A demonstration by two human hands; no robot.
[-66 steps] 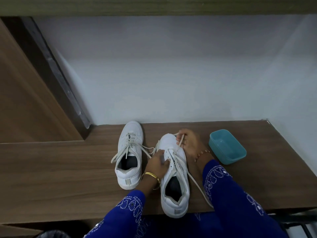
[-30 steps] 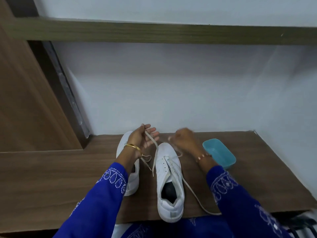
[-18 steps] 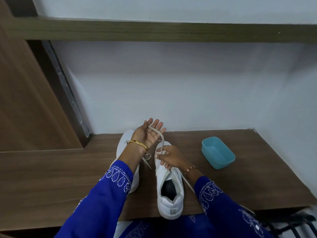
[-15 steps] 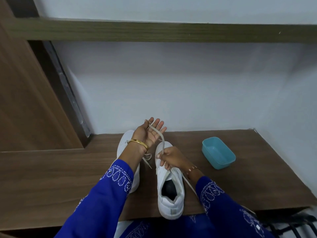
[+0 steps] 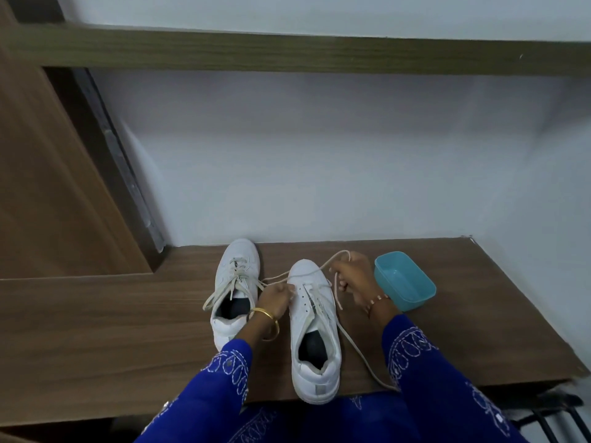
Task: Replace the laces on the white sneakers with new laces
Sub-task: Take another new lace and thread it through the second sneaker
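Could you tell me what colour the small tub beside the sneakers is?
Light blue; the tub shows clearly in the head view.

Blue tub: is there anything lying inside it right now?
No, the blue tub beside the right hand shows only its bare blue bottom.

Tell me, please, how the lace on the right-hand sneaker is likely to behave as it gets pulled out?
Probably floppy: the lace sags in loose curves between the right hand and the table edge. Likely light, since the pinching left hand lifts it easily. The sneaker might shift when tugged.
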